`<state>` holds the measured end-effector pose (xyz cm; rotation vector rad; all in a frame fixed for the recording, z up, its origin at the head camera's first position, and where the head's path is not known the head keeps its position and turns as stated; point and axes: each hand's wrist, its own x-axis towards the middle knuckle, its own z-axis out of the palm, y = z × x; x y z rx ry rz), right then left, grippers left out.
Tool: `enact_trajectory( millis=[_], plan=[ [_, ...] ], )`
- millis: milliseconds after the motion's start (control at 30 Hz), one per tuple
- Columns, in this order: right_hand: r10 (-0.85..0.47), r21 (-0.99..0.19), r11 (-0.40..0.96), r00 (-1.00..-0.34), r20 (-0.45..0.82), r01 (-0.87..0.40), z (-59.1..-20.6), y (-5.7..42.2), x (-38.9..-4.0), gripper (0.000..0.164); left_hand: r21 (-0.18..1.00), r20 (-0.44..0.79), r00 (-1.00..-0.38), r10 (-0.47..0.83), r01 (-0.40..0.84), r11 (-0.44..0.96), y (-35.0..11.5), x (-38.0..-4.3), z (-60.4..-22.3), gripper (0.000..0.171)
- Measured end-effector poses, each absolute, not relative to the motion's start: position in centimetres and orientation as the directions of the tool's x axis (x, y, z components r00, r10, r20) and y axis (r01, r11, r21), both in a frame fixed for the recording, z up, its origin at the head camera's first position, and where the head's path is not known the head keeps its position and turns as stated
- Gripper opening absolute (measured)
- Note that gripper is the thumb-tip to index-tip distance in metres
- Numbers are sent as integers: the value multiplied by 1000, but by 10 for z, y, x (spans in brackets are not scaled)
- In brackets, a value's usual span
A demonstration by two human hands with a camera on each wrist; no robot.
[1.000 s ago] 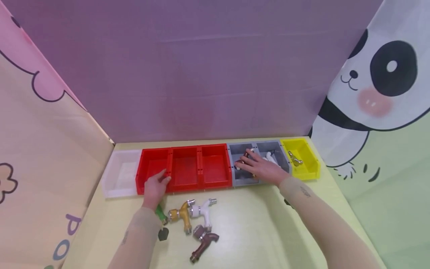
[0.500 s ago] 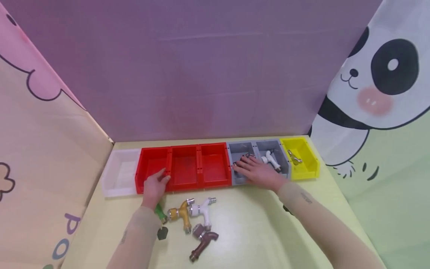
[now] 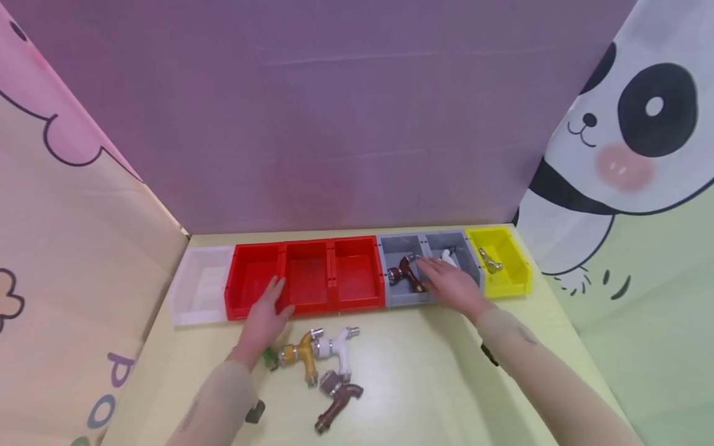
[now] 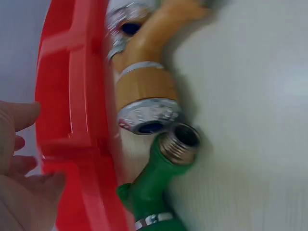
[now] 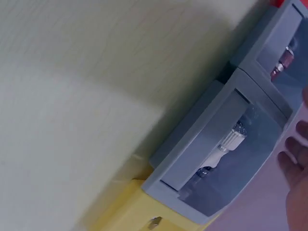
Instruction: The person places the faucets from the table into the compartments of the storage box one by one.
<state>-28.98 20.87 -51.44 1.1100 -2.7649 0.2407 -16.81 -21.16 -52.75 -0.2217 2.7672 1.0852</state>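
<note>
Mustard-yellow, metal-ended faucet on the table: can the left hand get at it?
Probably yes: the left hand is empty and close by, and nothing covers the mustard-yellow faucet.

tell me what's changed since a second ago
The right hand has moved off the brown tap to the right, leaving it uncovered in the left grey bin. The left hand, its thumb and fingers close together by the left red bin before, has spread them. On the table, the mustard tap, white tap and maroon tap stayed put.
</note>
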Motion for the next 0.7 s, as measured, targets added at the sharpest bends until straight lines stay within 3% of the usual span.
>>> enact_trajectory(
  millis=[167, 300, 500, 700],
  plan=[
    [-492, -274, 812, -857, 156, -516, -512, 215, -294, 58, 522, -115, -986, 124, 46, 852, -191, -136, -516, 79],
    [-376, -359, 852, -923, 84, -380, -513, 216, -299, 59, 505, -143, -940, 310, 201, 840, -176, -109, -512, 75],
    [-319, -460, 844, -948, -18, -275, -515, 216, -304, 54, 493, -215, -814, 540, 387, 779, -165, -87, -518, 84],
    [-304, -503, 839, -946, -113, -209, -513, 214, -308, 52, 397, -173, -699, 694, 595, 699, -162, -74, -526, 95]
  ],
)
